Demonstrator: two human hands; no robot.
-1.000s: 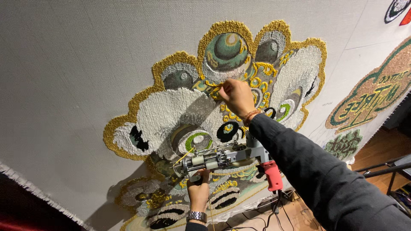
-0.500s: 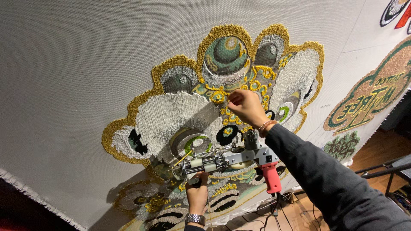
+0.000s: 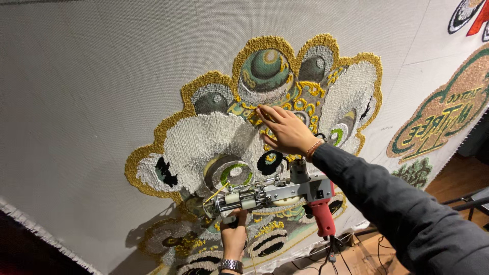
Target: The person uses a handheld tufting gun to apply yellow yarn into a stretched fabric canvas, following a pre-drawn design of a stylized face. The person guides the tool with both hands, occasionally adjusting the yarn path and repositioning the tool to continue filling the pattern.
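My right hand (image 3: 285, 130) lies flat, fingers spread, on the yellow tufted loops of a large rug design (image 3: 224, 137) stitched into a stretched grey-white cloth. The design has gold edging, white fields and green round shapes. My left hand (image 3: 234, 237), with a metal watch at the wrist, holds up a tufting gun (image 3: 275, 193) from below. The gun has a silver body and a red handle, and yellow yarn runs to its tip, which sits against the cloth near a green and white ring.
A second tufted piece (image 3: 443, 114) in tan and green is on the cloth at the right, with a small green patch (image 3: 415, 172) below it. Cables (image 3: 331, 252) hang under the gun. The cloth's frayed edge (image 3: 30, 224) runs at lower left. Wooden floor shows at lower right.
My right hand has gone from pinching at the yellow loops to lying open and flat on them. The tufting gun has stayed in roughly the same place in my left hand.
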